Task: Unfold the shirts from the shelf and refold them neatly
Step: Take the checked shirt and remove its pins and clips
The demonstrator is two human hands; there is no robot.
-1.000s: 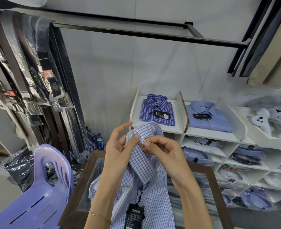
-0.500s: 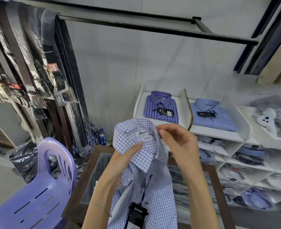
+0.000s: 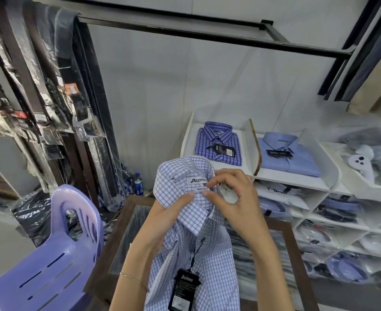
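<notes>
I hold a white shirt with a blue check [image 3: 198, 261] up in front of me, its collar open toward me and showing a white brand label. My left hand [image 3: 164, 218] grips the collar from the left, thumb on the fabric just under the label. My right hand [image 3: 232, 198] pinches the collar's right side beside the label. A black hang tag [image 3: 184, 288] dangles on a string down the shirt's front. On the white shelf [image 3: 247, 173] behind lie a folded dark blue checked shirt [image 3: 218, 142] and a folded plain light blue shirt [image 3: 288, 156].
A glass-topped table with a dark wooden frame [image 3: 117, 230] lies under the shirt. A lilac plastic chair [image 3: 57, 261] stands at lower left. Bagged belts hang on a rack [image 3: 39, 90] at left. Lower shelf cubbies [image 3: 333, 223] hold bagged shirts. A water bottle [image 3: 138, 184] stands on the floor.
The collar has turned open toward me, so the brand label now shows. My right hand moved from the collar's front to its right side, and the view tilted slightly.
</notes>
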